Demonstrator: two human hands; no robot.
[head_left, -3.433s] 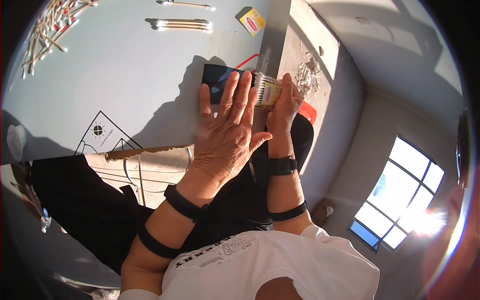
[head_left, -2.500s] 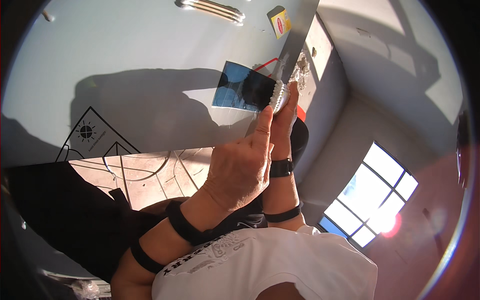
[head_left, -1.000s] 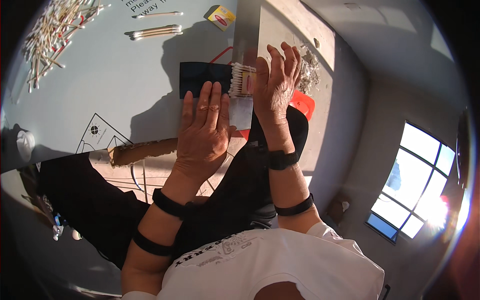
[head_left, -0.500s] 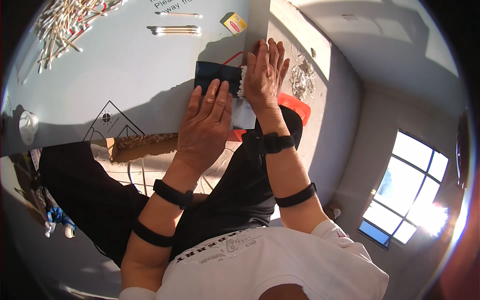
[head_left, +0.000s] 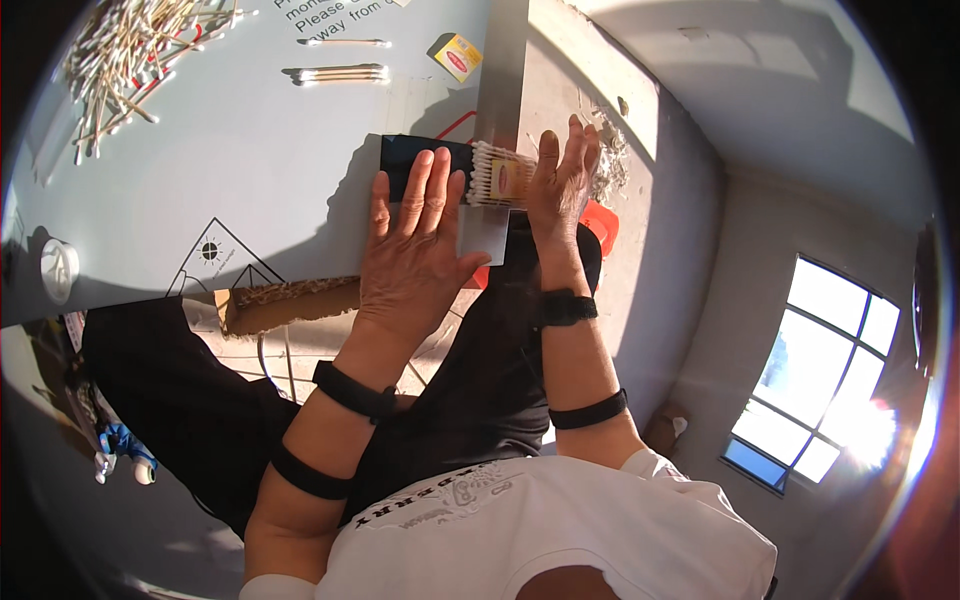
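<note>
A row of white-tipped cotton swabs (head_left: 484,172) lies side by side at the table's right edge, with a small yellow label with a red oval (head_left: 508,181) over it. My right hand (head_left: 562,190) is at the right end of the row, its fingers stretched out and apart, palm edge beside the swabs. Whether it touches them I cannot tell. My left hand (head_left: 408,250) lies flat, fingers spread, on a dark blue-black sheet (head_left: 398,150) whose right edge meets the swab tips. Below the swabs a shiny clear or silvery piece (head_left: 484,235) hangs over the edge.
A heap of loose cotton swabs (head_left: 120,75) covers the far left of the grey table (head_left: 260,150). A few swabs (head_left: 342,74) lie apart near a small yellow box (head_left: 458,57). A white round lid-like thing (head_left: 59,271) is at the left. Red plastic (head_left: 600,225) shows beyond my knee.
My right hand has moved right and nearer me, uncovering the swab row and its yellow label. My left hand stays on the dark sheet, its thumb now spread out.
</note>
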